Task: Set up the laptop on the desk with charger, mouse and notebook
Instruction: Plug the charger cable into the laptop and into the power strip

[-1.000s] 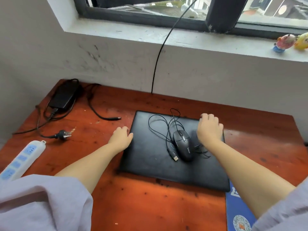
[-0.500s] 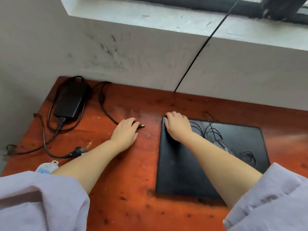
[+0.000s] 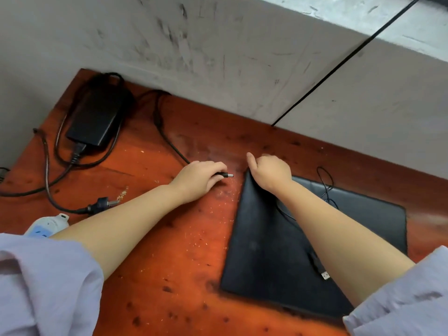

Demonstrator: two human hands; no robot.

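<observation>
A closed black laptop lies on the red-brown desk. My right hand grips its far left corner, thumb raised. My left hand is shut on the charger's barrel plug, whose metal tip points at the laptop's corner a short gap away. The plug's cable runs back to the black charger brick at the far left. The mouse is hidden behind my right forearm; only its thin cord and USB plug show on the lid.
The charger's mains plug lies loose on the desk at the left. A white power strip pokes out by my left sleeve. A grey wall rises right behind the desk, and a black cable hangs down it.
My left hand has closed on the barrel plug and carried it right, toward the laptop. My right hand slid from the lid's right side to its far left corner. The view swung left.
</observation>
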